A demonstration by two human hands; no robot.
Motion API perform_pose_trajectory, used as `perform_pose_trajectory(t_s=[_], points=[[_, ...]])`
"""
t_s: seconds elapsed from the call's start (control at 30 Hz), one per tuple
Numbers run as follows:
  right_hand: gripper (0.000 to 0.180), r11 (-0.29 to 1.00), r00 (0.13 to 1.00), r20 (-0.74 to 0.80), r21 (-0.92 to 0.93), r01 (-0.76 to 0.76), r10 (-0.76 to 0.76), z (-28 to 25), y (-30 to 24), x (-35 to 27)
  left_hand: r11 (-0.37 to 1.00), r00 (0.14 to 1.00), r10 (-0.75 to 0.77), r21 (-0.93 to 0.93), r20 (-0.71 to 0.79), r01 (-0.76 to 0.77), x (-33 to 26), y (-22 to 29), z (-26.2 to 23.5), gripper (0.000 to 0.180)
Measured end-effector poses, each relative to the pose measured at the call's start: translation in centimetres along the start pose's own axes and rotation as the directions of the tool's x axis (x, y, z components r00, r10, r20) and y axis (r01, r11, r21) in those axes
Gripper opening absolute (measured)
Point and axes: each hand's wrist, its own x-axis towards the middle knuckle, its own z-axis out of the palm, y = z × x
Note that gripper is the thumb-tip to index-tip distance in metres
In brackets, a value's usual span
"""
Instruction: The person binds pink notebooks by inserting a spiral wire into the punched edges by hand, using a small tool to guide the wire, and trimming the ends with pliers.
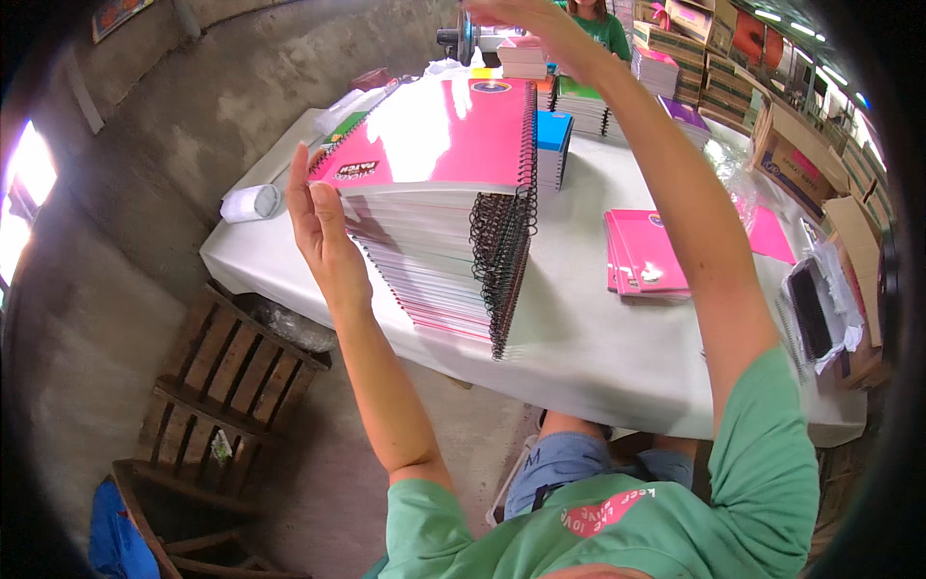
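A tall stack of pink-covered spiral notebooks [439,135] rises from the table in front of me, black coils along its right side. My left hand [328,236] is open, its fingers stretched upward against the stack's near left corner. High above the far side of the stack, my right hand [516,12] is partly cut off by the upper edge. Its visible fingers look stretched out to the left, with nothing seen in them. A smaller pile of pink notebook covers [646,253] lies on the table, under my right forearm in this view.
A white-covered table [569,338] holds blue notebooks [553,145], green notebooks [581,96] and a white roll [251,203]. Cardboard boxes [796,154] stand along the right. A wooden slatted rack [231,367] is at lower left. Beyond the table is a person in green [603,34].
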Motion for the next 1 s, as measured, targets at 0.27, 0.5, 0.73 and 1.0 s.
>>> perform_pose_trajectory(t_s=[0.27, 0.5, 0.73, 1.0], points=[[0.053, 0.908, 0.852, -0.375, 0.345, -0.238, 0.365, 4.7, 3.1, -5.9, 0.997, 0.982, 0.021, -0.068, -0.186, -0.034, 0.3, -0.7, 2.2, 0.035], [0.035, 0.868, 0.771, -0.475, 0.456, -0.196, 0.424, 6.9, 2.7, -4.6, 0.996, 0.979, 0.0, -0.089, -0.201, -0.018, 0.4, -0.9, 2.2, 0.036], [0.046, 0.853, 0.711, -0.519, 0.469, -0.228, 0.475, 5.0, 2.8, -5.6, 1.0, 0.963, 0.007, 0.008, -0.269, -0.005, 0.0, 0.5, 2.3, 0.04], [0.06, 0.465, 0.533, -0.479, -0.263, -0.845, 0.697, -12.0, 11.1, -29.5, 0.879, 0.876, 0.475, -0.091, 0.087, -0.468, -13.8, 4.9, 6.7, 0.027]])
